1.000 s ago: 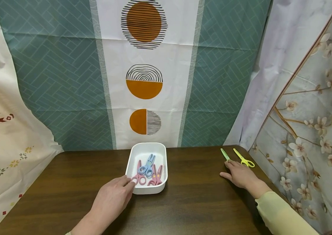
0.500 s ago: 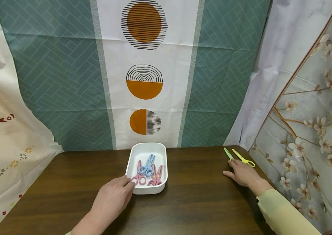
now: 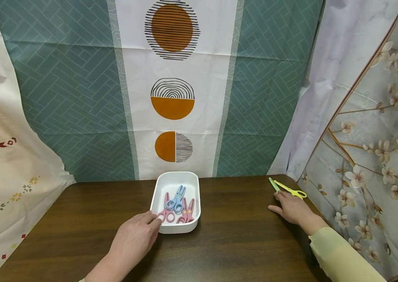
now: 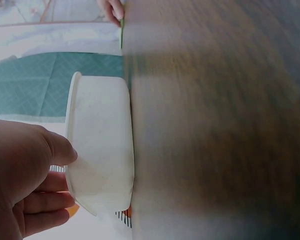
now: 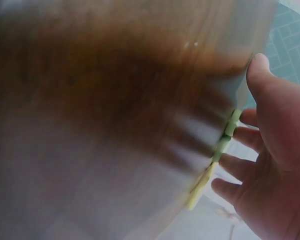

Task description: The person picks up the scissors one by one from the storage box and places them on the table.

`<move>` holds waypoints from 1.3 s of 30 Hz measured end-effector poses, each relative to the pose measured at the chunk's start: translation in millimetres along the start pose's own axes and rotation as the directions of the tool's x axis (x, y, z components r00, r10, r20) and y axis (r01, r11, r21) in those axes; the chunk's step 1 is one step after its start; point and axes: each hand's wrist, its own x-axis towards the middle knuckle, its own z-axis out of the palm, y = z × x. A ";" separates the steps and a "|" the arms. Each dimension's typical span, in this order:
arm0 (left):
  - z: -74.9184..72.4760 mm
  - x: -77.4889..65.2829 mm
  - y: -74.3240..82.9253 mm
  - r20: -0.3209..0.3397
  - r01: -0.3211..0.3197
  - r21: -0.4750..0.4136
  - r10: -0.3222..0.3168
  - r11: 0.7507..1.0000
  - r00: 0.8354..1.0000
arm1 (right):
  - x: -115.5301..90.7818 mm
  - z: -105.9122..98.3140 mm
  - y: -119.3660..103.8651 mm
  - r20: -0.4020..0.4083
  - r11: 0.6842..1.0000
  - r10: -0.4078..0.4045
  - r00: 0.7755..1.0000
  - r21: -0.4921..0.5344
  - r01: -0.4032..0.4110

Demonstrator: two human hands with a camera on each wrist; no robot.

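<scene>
At the near left corner of a white plastic tray (image 3: 181, 230), my left hand (image 3: 136, 241) grips the rim, thumb at the edge in the left wrist view. Inside lie blue scissors (image 3: 175, 203) and several pink scissors (image 3: 166, 213). Far to the right, my right hand (image 3: 292, 206) is over green scissors (image 3: 274, 184), fingers straight and spread, fingertips on the handles; the hand covers most of them. Yellow scissors (image 3: 292, 191) lie just beyond, their tip close beside the green blade. The right wrist view has the green scissors (image 5: 228, 134) right at the fingertips.
The dark wooden table (image 3: 234, 243) ends at a teal and white curtain (image 3: 269, 129) behind. A floral cloth (image 3: 371, 176) hangs along the right edge, and a cream cloth (image 3: 15, 188) along the left.
My right hand has shifted slightly right with the green scissors. The yellow scissors have turned, their tip now nearer the green ones. My left hand and the tray have stayed put.
</scene>
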 end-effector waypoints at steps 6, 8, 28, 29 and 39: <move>0.6 -0.3 -1.2 -0.006 -0.006 -0.021 0.006 1.000 1.000 | -2.0 2.2 8.8 -0.017 0.999 0.003 1.000 0.041 -0.003; 0.9 -0.3 -1.6 -0.014 -0.015 -0.021 0.014 1.000 1.000 | -4.5 1.4 13.2 -0.037 0.999 0.019 0.999 0.049 -0.017; 1.0 -0.5 -2.3 -0.047 -0.033 -0.010 0.032 0.999 0.998 | -9.1 -7.1 41.1 0.000 0.988 0.152 0.988 -0.031 -0.151; 1.0 -0.6 -2.3 -0.045 -0.032 -0.011 0.032 0.999 0.998 | -8.9 -7.1 39.7 0.003 0.987 0.155 0.988 -0.036 -0.155; 0.0 -0.5 -0.7 -0.018 -0.018 0.009 0.018 1.000 1.000 | -9.4 -7.7 33.1 0.053 0.974 0.227 0.973 -0.035 -0.225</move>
